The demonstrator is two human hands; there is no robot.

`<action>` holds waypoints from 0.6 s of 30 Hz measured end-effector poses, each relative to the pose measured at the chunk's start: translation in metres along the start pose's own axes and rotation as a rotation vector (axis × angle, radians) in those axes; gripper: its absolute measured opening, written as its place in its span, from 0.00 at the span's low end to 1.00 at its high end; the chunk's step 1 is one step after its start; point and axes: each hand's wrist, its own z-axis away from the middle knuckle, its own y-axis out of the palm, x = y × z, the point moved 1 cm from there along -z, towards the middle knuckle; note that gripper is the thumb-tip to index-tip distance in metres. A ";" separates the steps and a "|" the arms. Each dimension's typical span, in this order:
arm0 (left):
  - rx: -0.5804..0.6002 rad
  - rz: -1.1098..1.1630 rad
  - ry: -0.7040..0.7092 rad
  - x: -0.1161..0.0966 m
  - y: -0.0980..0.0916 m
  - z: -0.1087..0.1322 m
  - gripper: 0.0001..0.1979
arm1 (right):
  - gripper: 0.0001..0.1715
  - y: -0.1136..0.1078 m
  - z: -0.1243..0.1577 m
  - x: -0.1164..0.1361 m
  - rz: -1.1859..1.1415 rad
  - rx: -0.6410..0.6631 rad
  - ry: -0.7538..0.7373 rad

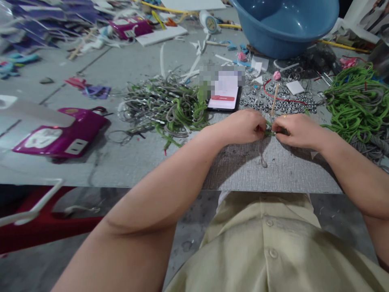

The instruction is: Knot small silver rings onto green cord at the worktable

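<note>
My left hand (243, 126) and my right hand (299, 130) meet over the grey table (152, 158), fingers pinched together. Between them they grip a short green cord piece (270, 130); a grey strand (263, 160) hangs down from it onto the table. Just beyond my hands lies a spread of small metal rings (282, 103) with a thin wooden stick (274, 99) resting on them. A ring shows on a finger of my right hand.
A tangle of grey and green cords (164, 107) lies to the left and a heap of green cords (355, 99) to the right. A phone (225, 95) lies beyond my hands, a blue basin (285, 24) at the back, a magenta box (63, 136) at the left.
</note>
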 end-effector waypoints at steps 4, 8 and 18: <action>-0.001 -0.010 0.001 -0.001 -0.001 0.000 0.10 | 0.10 -0.003 0.001 0.001 -0.002 0.013 0.028; 0.017 0.000 -0.013 -0.002 -0.003 0.000 0.09 | 0.09 -0.002 0.001 -0.001 -0.044 -0.005 0.000; 0.023 0.017 -0.080 -0.007 -0.010 0.001 0.12 | 0.08 0.000 0.000 -0.007 -0.122 -0.018 -0.008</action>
